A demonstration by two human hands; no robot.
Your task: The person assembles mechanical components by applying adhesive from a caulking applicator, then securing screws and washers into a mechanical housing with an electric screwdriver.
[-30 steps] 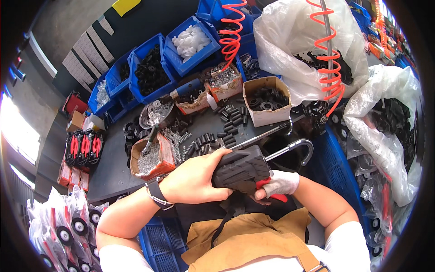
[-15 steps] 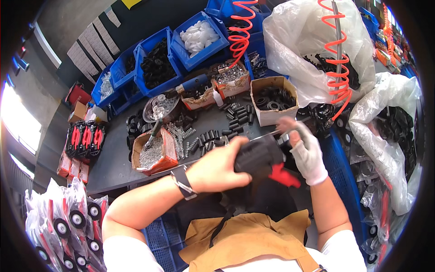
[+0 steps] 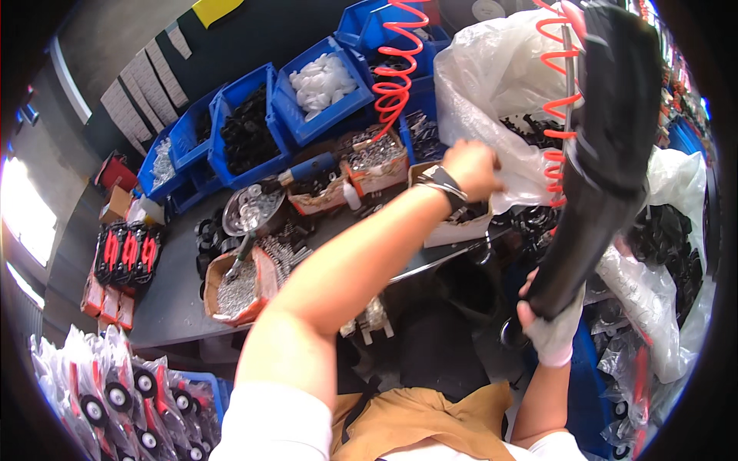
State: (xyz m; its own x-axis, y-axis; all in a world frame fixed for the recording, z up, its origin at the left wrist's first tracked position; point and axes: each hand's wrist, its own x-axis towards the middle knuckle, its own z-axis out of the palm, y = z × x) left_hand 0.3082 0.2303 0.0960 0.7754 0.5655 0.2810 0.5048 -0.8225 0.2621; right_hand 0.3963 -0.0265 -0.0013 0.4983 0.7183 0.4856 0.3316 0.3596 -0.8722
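My right hand [image 3: 555, 326], in a pale fingerless glove, is wrapped round the lower end of a long, curved black tube-like part [image 3: 607, 146]. The part rises nearly upright at the right and its top reaches the upper edge. My left hand [image 3: 473, 175], bare with a strap at the wrist, is over a cardboard box [image 3: 461, 233] of black ring-shaped parts. Its fingers are curled; whether anything is between them is hidden.
A red coiled hose [image 3: 396, 88] hangs over blue bins [image 3: 296, 127], and another hangs beside the black part. Near the left forearm stands a small box of tiny metal parts [image 3: 234, 296]. Plastic bags [image 3: 492, 77] of black parts bulge at the right. Bagged wheeled parts [image 3: 119, 396] lie lower left.
My left hand has let go of the black part with the red lever and moved up to the cardboard box. My right hand has dropped lower and now grips the long black part.
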